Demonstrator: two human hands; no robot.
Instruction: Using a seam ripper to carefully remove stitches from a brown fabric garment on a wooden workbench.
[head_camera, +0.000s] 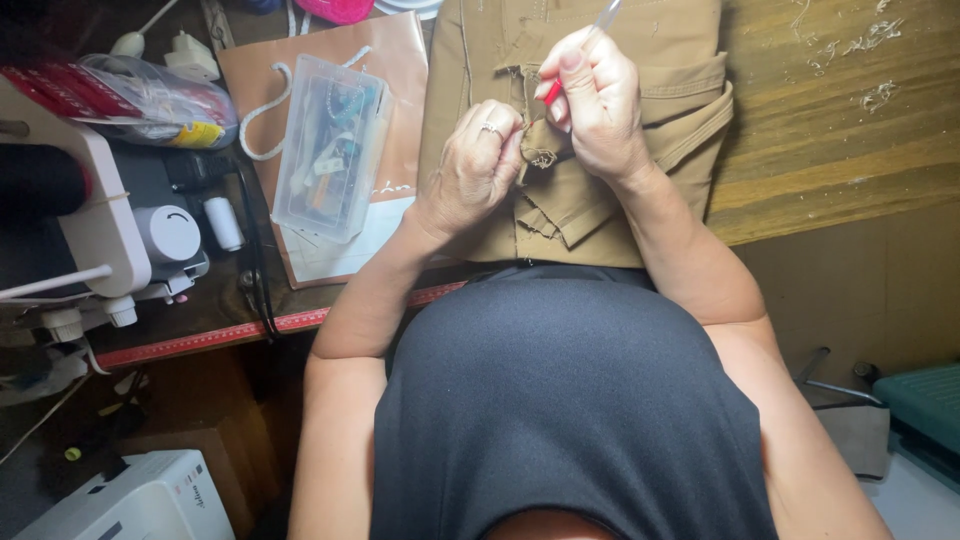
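Head view: seam-picking was under way on the tan garment (600, 200), which lay folded on the wooden table (840, 150), right at the near edge against the person's body. Left hand (475, 165) was closed in a pinch on a frayed fabric edge (542, 155), ring visible, knuckles up, wrist bent back toward the body. Right hand (595, 100) was closed around a thin tool (575, 55) with a red section and a clear handle, likely a seam ripper; tip aimed down at the pinched spot, but the tip itself was hidden by the fingers. Hands touched or nearly touched over the fabric. Both forearms rose from the bottom of the frame, elbows out. Judgement: mid-step, stitches being cut or pulled at that edge; the next move would call for steady fabric tension from the left hand and small, controlled tool strokes so the cloth isn't nicked. To the left: a clear plastic box (330, 145) on a paper bag (390, 60), a white spool (222, 222), a sewing machine (100, 230), a red ruler (220, 335) along the table edge.
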